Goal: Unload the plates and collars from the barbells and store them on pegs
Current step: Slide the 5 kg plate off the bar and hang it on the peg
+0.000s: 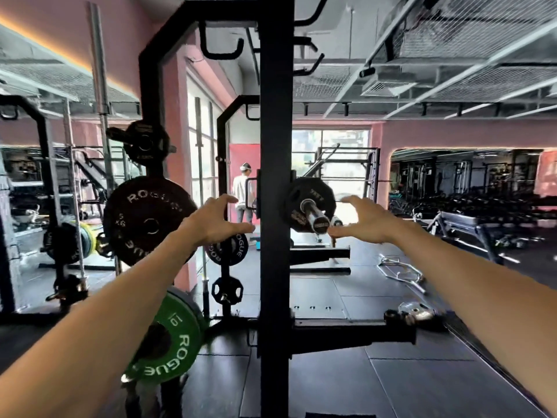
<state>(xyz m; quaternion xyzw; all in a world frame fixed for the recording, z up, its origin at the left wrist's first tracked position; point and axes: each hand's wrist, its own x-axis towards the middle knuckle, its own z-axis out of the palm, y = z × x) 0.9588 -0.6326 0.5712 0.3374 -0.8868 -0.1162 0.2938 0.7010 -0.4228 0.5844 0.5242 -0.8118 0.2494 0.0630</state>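
Both hands, left (215, 220) and right (363, 220), grip wide, holding nothing (pink-walled gym, dark mats (391, 387)).

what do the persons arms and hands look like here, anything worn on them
Both forearms are bare right up to the frame edges: no sleeves in view. The left hand and right hand are bare too, with no gloves, wraps or straps. No watch, bracelet or ring is visible on either wrist or on the fingers that show. No markings can be made out.
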